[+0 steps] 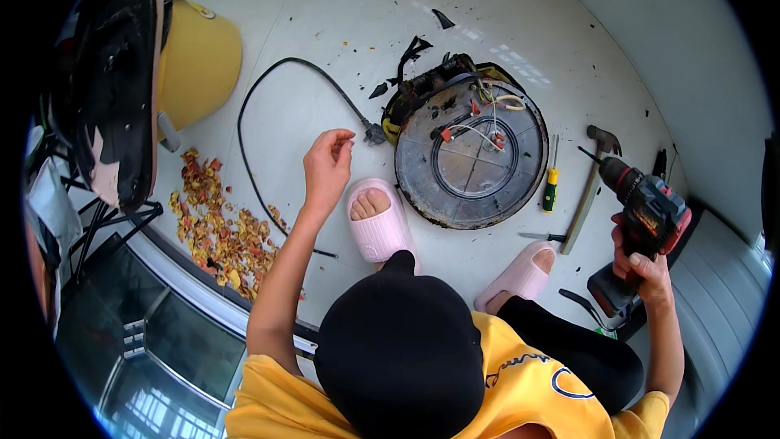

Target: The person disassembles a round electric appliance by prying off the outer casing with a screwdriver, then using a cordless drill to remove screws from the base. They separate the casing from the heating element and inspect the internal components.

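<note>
My right hand (646, 268) grips a cordless drill (650, 207) by its handle, out to the right, with the bit slanting up and left. My left hand (329, 167) is raised above the floor with its fingers curled in; anything between them is too small or hidden to make out. Nearest to it is the plug (374, 132) of a black power cord (242, 118). Between the hands lies a round, dirty grey appliance base (422, 171) with a ring groove, loose wires (491, 126) and red connectors. Its far side has a broken black and yellow casing (418, 89).
A screwdriver (552, 187), a hammer (587, 203) and a small knife (546, 236) lie right of the base. Black plastic shards (443, 19) dot the floor. At left are dried peel pieces (219, 228), a yellow bucket (199, 61) and a worn black seat (118, 97).
</note>
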`<state>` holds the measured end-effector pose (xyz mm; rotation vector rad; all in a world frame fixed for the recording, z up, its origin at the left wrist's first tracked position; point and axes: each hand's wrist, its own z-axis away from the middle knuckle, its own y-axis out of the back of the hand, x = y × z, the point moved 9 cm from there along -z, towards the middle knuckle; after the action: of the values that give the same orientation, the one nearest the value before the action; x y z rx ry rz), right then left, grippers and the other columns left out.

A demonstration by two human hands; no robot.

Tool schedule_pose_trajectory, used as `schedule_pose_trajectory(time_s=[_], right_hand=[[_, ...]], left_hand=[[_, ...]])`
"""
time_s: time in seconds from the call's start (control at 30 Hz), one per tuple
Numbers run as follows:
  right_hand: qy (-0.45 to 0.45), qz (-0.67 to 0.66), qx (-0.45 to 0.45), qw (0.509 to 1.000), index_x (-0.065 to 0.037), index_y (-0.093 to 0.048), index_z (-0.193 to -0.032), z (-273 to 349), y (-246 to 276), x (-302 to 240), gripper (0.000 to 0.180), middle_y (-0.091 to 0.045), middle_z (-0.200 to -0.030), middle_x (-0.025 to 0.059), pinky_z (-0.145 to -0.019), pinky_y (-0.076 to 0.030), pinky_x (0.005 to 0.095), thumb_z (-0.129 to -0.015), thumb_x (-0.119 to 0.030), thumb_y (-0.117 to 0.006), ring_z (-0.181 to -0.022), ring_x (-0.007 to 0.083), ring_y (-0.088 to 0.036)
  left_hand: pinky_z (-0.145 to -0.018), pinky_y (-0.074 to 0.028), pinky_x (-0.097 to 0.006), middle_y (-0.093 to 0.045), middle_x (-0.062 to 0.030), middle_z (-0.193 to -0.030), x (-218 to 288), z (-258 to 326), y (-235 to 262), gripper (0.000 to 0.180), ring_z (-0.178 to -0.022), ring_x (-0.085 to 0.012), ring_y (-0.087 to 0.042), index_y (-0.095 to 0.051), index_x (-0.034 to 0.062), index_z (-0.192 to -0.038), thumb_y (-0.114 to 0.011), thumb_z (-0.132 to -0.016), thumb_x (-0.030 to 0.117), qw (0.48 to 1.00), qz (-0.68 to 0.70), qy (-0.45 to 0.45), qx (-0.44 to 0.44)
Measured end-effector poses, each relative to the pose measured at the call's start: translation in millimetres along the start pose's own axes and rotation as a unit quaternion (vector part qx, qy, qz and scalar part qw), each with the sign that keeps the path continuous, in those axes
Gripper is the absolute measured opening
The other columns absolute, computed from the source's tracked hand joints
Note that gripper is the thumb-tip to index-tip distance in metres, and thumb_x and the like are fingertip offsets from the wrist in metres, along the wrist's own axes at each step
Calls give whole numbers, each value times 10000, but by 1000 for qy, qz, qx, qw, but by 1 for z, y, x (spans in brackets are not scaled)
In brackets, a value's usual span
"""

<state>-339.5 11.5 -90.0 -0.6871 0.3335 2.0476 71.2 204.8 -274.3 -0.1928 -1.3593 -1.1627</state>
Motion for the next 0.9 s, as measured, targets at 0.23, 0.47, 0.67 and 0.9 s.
schedule_pose_trajectory(time_s=[0.23,0.47,0.67,0.9], right_hand=[[-21,-16,-60,998,10,-446,-1234,-47,-97,-32,675,-482,-899,35,-491,-378,215,-720,-309,-744,-553,59,-424],[-5,0,-62,998,25,-438,-1251,-60,-135,-17,670,-513,-910,49,-510,-409,228,-729,-269,-739,-554,71,-458],[1,-63,-70,996,29,-438,-1252,-74,-148,-9,610,-523,-944,70,-523,-412,229,-765,-233,-697,-578,80,-463],[30,-68,-61,995,39,-435,-1253,-82,-149,-10,632,-528,-960,78,-506,-402,231,-754,-254,-690,-561,79,-448]], left_hand=[[-639,-491,-241,-638,-64,-895,28,-36,-36,155,-755,-116,-587,-613,0,-1001,-571,-857,38,990,139,-2,14],[-635,-492,-239,-604,-74,-933,39,-54,-67,217,-744,-109,-572,-578,4,-1062,-587,-852,59,983,184,17,-6],[-641,-491,-247,-601,-80,-942,34,-60,-83,262,-794,-125,-584,-557,-4,-1093,-604,-854,93,976,213,7,-37],[-677,-481,-241,-608,-68,-938,38,-59,-93,325,-813,-113,-576,-526,-11,-1119,-634,-856,148,962,255,40,-84]])
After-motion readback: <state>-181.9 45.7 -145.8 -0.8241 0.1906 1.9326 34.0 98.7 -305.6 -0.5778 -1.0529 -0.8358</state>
